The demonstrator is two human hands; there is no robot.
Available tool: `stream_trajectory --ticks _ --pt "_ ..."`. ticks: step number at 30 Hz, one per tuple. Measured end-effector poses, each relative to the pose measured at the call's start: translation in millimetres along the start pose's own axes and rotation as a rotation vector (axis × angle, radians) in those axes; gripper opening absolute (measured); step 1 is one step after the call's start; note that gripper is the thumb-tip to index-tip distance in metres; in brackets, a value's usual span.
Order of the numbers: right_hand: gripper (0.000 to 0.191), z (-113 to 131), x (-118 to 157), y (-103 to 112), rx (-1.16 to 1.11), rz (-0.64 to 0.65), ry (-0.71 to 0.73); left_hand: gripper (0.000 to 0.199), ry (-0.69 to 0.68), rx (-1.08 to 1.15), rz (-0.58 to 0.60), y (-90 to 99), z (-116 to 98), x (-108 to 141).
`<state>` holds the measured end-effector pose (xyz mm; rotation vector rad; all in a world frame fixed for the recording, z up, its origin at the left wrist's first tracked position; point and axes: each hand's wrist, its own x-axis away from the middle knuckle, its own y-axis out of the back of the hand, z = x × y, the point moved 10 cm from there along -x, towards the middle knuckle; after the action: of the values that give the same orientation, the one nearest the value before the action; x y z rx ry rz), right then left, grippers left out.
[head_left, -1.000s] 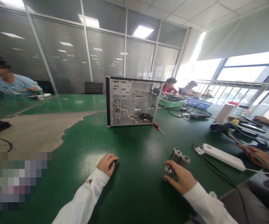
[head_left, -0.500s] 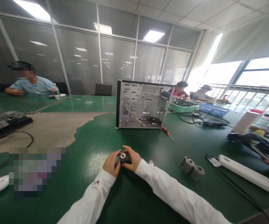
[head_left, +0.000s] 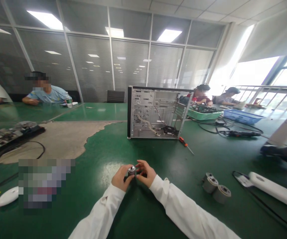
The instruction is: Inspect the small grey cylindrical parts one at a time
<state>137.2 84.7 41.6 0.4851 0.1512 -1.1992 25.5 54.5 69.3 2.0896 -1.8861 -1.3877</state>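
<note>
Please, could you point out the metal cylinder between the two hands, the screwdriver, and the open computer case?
Metal cylinder (head_left: 132,170), head view: on its upper part.
Screwdriver (head_left: 184,142), head view: on its handle.
Computer case (head_left: 167,110), head view: on its inner wall.

1. Workshop, apparently for electronics, in an office-type room.
2. Office signs: glazed partition (head_left: 129,24), slatted blinds (head_left: 131,73), ceiling light panels (head_left: 169,35), dark chair (head_left: 115,96).
3. Workshop signs: opened computer case (head_left: 145,103), screwdriver (head_left: 182,141), exposed electronics (head_left: 11,136), green basket (head_left: 203,116) of jumbled parts.
4. Several people (head_left: 47,95) along one big green table (head_left: 155,151), surface ragged in a patch (head_left: 66,136).
</note>
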Motion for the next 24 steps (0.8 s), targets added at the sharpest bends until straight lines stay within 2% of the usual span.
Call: stream_trajectory --ticks 7,12,15,18,24 --pt "0.050 -6 0 0 -0.102 -0.001 -0.032 0.043 0.436 0.652 -0.010 -15.0 51 5" --pt "0.037 -20 -4 2 -0.328 -0.051 -0.082 0.052 0.707 0.893 -0.079 -23.7 75 14" --pt "0.036 -27 -7 4 -0.405 -0.064 -0.127 0.054 0.793 1.007 -0.145 -24.4 81 18" --pt "0.036 -31 -8 6 -0.420 -0.061 -0.161 0.045 0.856 1.094 -0.202 -23.6 87 21" --pt "0.037 -29 -7 3 -0.452 -0.054 -0.155 0.014 0.952 1.198 -0.322 -18.6 95 25"
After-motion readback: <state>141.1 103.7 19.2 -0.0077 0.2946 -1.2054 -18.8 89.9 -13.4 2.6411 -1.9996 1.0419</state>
